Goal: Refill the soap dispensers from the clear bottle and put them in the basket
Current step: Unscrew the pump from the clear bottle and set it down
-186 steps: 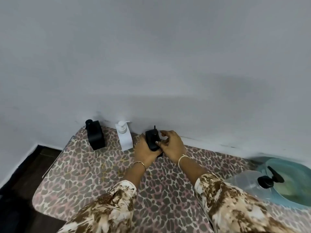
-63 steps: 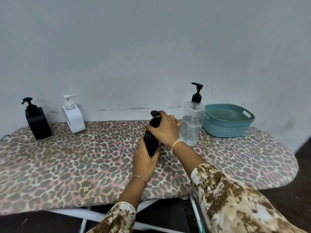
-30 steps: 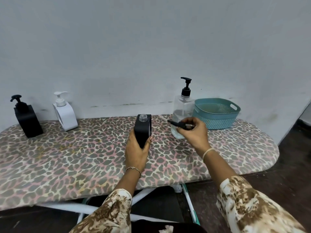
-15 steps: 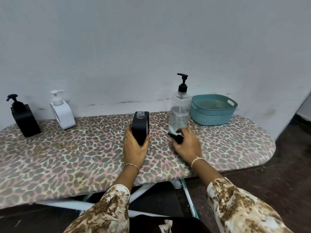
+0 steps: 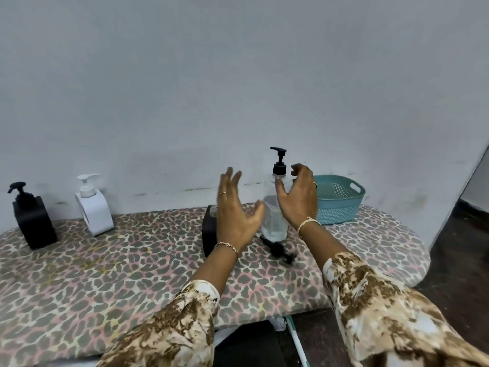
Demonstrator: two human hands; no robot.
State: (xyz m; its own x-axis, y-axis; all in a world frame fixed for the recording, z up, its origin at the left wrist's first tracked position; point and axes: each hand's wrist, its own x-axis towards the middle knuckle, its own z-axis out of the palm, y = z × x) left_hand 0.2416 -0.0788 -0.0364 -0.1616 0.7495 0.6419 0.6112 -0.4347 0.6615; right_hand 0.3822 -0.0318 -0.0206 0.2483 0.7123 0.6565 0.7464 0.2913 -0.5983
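Clear bottle (image 5: 274,223): upright on the ironing board (image 5: 132,260), capped, between both hands, just beside the basket (image 5: 341,205).
Opened dispenser (image 5: 209,231): behind the left hand; its pump (image 5: 277,250) lies in front of the bottle.
Left hand (image 5: 235,210): fingers spread, holding nothing.
Right hand (image 5: 299,200): loosely cupped by the bottle's neck, gripping nothing.
Progress: early; apparently nothing poured, no dispenser in the basket; black dispenser (image 5: 33,221) and white dispenser (image 5: 94,207) wait far left.

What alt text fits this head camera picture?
The left hand and right hand, both open, flank a clear bottle on a leopard-print board. A black dispenser stands left of it, a loose black pump lies in front, and a teal basket sits right.
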